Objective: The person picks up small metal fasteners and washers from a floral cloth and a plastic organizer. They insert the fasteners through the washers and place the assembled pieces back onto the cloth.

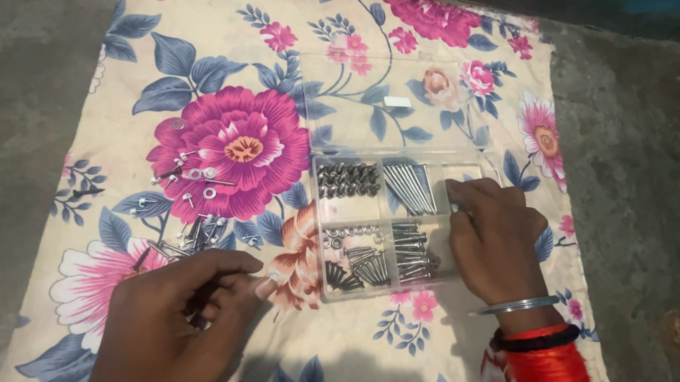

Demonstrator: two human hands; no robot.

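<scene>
Clear plastic compartment box (387, 220), lid (389, 97) folded back flat, sitting on cream cloth printed with pink and blue flowers (230, 42), spread over grey concrete floor (15, 64). Holds dark screws, long silver nails, nuts and bolts, sorted by cell. Right hand (495, 241) resting on the box's right edge, fingers curled over the rim, steadying rather than gripping; silver bangle (518, 305) and red thread band (546, 365) at the wrist. Left hand (174, 308) low on the cloth, thumb and fingertips pinched together, seemingly on a small fastener, though too hidden to tell. Just above, scattered loose pile of washers, screws and small nails (187, 202), beside the box's left wall.

Risks, as a judgement: soft, wrinkled cloth letting the box tip under uneven pressure, mixing cells; tiny parts rolling into folds or off onto the floor; a pinched piece slipping and landing in the wrong cell.
</scene>
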